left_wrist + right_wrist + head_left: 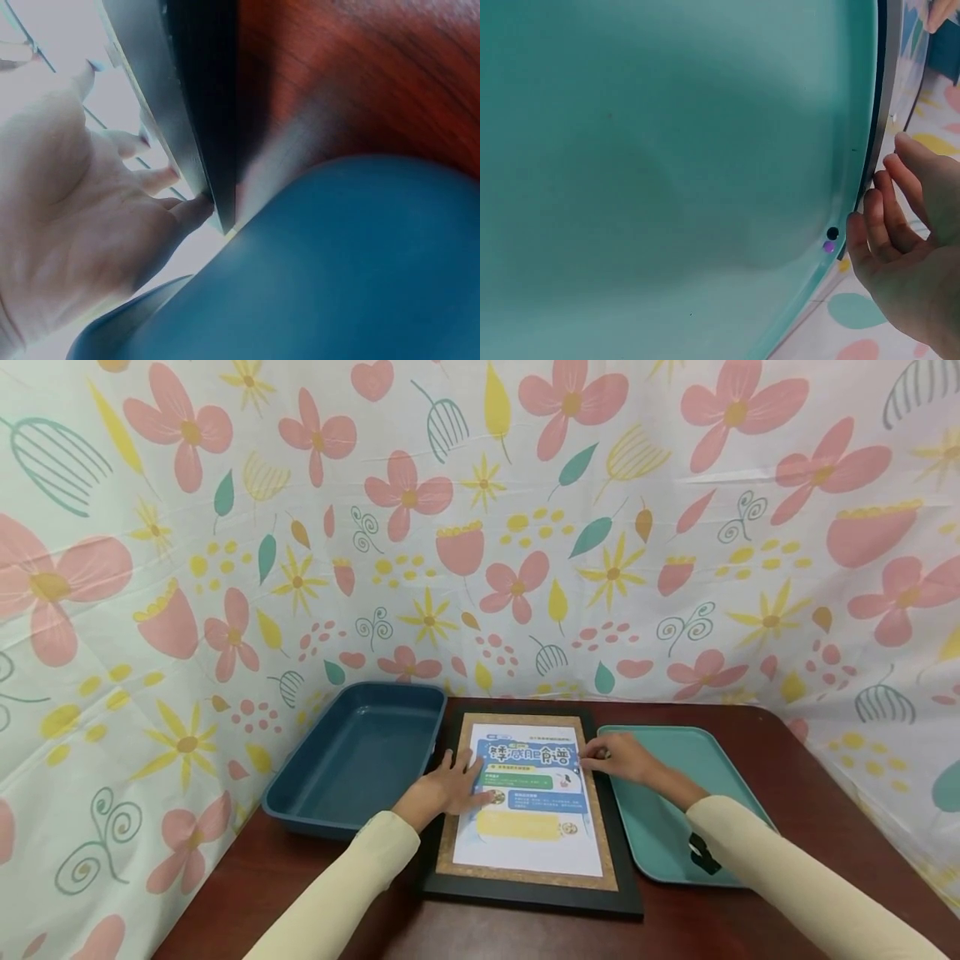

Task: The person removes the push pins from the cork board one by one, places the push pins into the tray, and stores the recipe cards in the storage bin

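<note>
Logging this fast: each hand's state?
Left hand: open, spread across one edge of the white printed paper sheet.
Right hand: at the opposite edge; open or closed, cannot tell.

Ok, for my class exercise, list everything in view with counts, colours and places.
Table: one, reddish brown, beneath
Floral cloth: one, multicoloured on white, behind table
Bin: one, dark blue, left
Board: one, black-framed cork, centre
Printed sheet: one, white with colours, on board
Tray: one, teal, right
Small round pieces: two, black and purple, in tray
Unclear item: one, black, by right sleeve
Sleeves: two, cream, bottom
Hands: two, bare; left hand across sheet's left edge, right hand at its right edge
</note>
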Motion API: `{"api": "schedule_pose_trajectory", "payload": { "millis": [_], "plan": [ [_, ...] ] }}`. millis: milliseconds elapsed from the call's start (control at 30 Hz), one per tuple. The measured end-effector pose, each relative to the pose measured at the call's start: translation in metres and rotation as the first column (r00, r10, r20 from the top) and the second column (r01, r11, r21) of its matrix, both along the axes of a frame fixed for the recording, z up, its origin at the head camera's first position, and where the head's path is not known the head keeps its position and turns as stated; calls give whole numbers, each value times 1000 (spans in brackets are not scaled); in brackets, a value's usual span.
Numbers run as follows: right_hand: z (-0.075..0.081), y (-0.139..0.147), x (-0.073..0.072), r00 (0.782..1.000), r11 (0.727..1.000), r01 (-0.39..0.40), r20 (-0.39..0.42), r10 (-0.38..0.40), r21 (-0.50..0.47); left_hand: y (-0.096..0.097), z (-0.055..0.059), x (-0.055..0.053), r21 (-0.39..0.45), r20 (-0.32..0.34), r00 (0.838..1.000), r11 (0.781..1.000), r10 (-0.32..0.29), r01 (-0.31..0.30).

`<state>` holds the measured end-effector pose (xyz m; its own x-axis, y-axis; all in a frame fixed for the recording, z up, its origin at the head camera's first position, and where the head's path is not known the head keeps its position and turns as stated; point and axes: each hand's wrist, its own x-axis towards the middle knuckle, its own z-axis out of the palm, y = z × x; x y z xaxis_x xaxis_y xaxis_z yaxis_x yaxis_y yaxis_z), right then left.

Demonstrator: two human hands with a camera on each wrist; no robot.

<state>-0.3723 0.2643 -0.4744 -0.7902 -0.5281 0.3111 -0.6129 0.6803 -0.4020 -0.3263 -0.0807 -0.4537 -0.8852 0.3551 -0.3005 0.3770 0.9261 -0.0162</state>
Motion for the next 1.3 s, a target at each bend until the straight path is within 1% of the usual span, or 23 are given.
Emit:
{"api": "schedule_pose_trajectory", "payload": {
  "millis": [100,167,200,333,400,500,700,933,1133,1300],
  "plan": [
    [0,-2,1,1000,1000,-11,-15,11,0,0,1,0,4,4,1000,1000,4,-4],
    [0,-4,2,1000,1000,-12,-5,12,2,-1,2,1,5,12,1000,1000,-3,3],
    [-1,-5,3,1000,1000,-11,4,11,5,0,5,4,-2,23,1000,1000,-1,1],
    [0,-9,7,999,1000,-3,39,3,8,0,4,4,-2,24,1000,1000,-8,8],
    [0,-10,8,999,1000,-2,43,2,8,0,3,4,-1,21,1000,1000,-10,10],
    [-1,-9,9,999,1000,-5,38,5,1,0,2,4,-9,14,1000,1000,-19,19],
    [-2,-8,8,1000,1000,-11,8,11,-7,1,1,1,-1,2,1000,1000,-16,16],
    [1,-12,12,999,999,-19,41,21,-27,1,3,2,-6,-3,1000,1000,-16,16],
    [-2,-13,12,1000,1000,-6,25,7,-19,1,5,4,1,11,1000,1000,-9,9],
    [-3,-13,11,999,1000,11,39,-11,-15,1,5,4,8,6,1000,1000,-7,7]
  ]
}}
